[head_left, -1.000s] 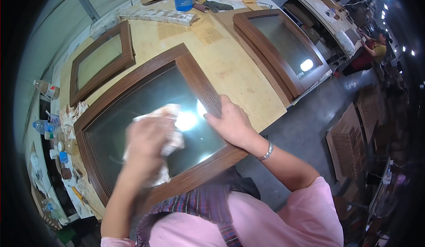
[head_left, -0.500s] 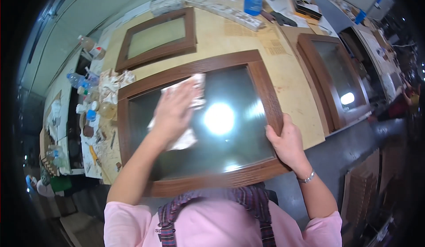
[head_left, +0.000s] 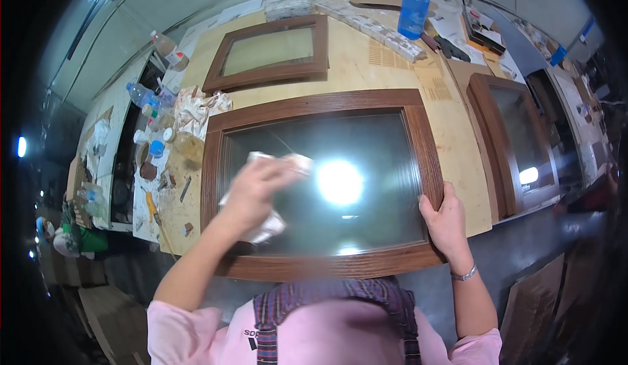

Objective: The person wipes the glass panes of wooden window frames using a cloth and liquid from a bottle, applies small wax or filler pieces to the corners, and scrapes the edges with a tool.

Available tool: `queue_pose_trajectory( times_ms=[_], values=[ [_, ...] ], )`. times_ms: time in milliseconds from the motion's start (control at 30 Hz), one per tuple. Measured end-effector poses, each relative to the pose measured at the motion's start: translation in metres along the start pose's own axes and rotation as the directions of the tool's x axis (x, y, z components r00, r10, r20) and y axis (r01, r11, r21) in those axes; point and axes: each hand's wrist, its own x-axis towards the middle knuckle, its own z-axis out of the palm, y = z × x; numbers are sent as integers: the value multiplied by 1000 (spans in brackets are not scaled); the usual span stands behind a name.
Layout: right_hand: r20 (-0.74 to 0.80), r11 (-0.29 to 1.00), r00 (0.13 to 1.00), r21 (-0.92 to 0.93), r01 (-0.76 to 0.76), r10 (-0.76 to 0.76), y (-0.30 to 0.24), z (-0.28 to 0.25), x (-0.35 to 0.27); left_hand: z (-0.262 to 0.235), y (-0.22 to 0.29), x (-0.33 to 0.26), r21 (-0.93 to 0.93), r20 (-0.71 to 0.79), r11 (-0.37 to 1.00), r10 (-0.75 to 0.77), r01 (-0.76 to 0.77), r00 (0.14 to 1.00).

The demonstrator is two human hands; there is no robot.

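Observation:
A brown wood-framed glass panel (head_left: 314,106) lies in front of me at the near edge of the table. My left hand (head_left: 248,195) is on the left half of its glass, fingers bent and closed over a crumpled white cloth (head_left: 267,227). Parts of the cloth stick out beyond the fingertips and below the palm. At the panel's right side, my right hand (head_left: 447,224) grips the frame's edge, thumb on top and the other fingers mostly hidden behind it. A bright light reflects in the middle of the glass.
A smaller framed panel (head_left: 265,80) lies farther back; other framed panels (head_left: 490,149) are stacked at right. Plastic bottles (head_left: 140,95), crumpled stained paper (head_left: 196,106) and a yellow-handled tool (head_left: 152,205) are on the left. A blue water bottle (head_left: 415,8) stands at the back.
My left hand has come nearer to me across the glass with the cloth, its fingers going from flat to bent. My right hand keeps its hold. The whole view has shifted slightly.

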Motion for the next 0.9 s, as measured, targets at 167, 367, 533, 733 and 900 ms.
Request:
queue_pose_trajectory(
  times_ms=[167, 367, 533, 733, 900],
  values=[
    [15, 1000, 1000, 16, 26, -26, 0, 6, -2, 17, 45, 15, 126, -7, 992, 20, -19, 1000],
    [19, 999, 1000, 52, -2, 1, -4, 1, -3, -16, -7, 5, 256, -70, 939, -219, 230, 973],
    [23, 999, 1000, 49, 6, -7, -5, 0, -3, 50, 86, 53, 95, 82, 981, 162, -169, 983],
    [23, 1000, 999, -3, 22, -22, -3, 2, -3, 75, 78, 135, 219, -32, 972, 98, -89, 995],
    [1, 1000, 1000, -29, 6, -6, 2, 1, -2, 75, 99, 147, 175, 168, 978, 86, -116, 982]
  ],
)
